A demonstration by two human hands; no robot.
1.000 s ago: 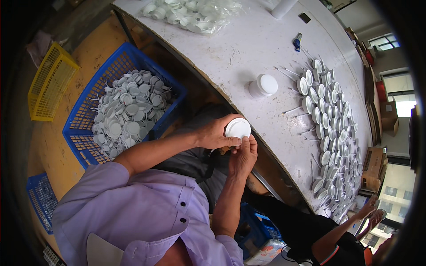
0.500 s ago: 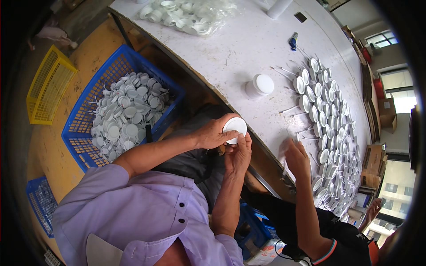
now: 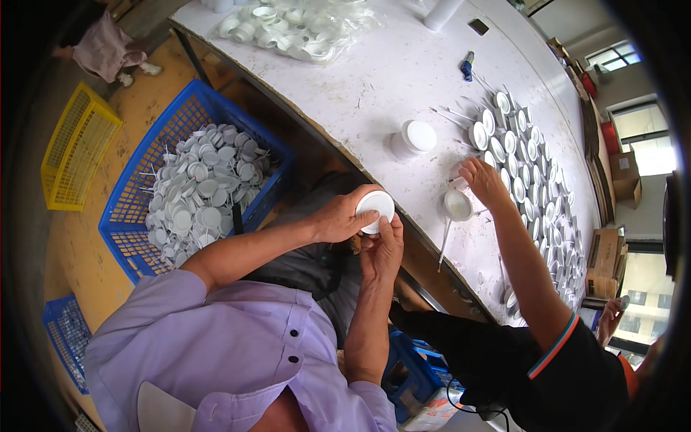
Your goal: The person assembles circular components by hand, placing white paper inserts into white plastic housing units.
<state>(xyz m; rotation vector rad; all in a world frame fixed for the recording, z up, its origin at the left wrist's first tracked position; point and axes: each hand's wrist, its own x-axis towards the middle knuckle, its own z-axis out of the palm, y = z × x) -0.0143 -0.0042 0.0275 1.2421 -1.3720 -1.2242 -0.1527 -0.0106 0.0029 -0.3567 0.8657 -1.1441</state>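
Note:
A white round disc-shaped part (image 3: 375,207) with a raised rim is held up in front of me, beside the table edge. My left hand (image 3: 340,219) grips its left side, the thumb lying across its face. From below, my right hand (image 3: 384,250) pinches its lower edge between thumb and fingers. The back of the disc is hidden. Close on the table stands a white cylinder with a round top (image 3: 416,138). A similar white round part with a wire (image 3: 458,207) lies to its lower right, just below a co-worker's hand (image 3: 484,183).
Many wired round parts (image 3: 529,173) cover the table's right side. A clear bag of white rings (image 3: 295,32), a blue-handled tool (image 3: 467,66) and a dark flat object (image 3: 478,27) lie farther off. At left stand a blue basket of white discs (image 3: 122,216) and yellow baskets (image 3: 75,147).
The co-worker's hand has reached farther over the table, and a wired round part now lies below it. My hands keep hold of the disc, nearly still. A person in pink has come further into view.

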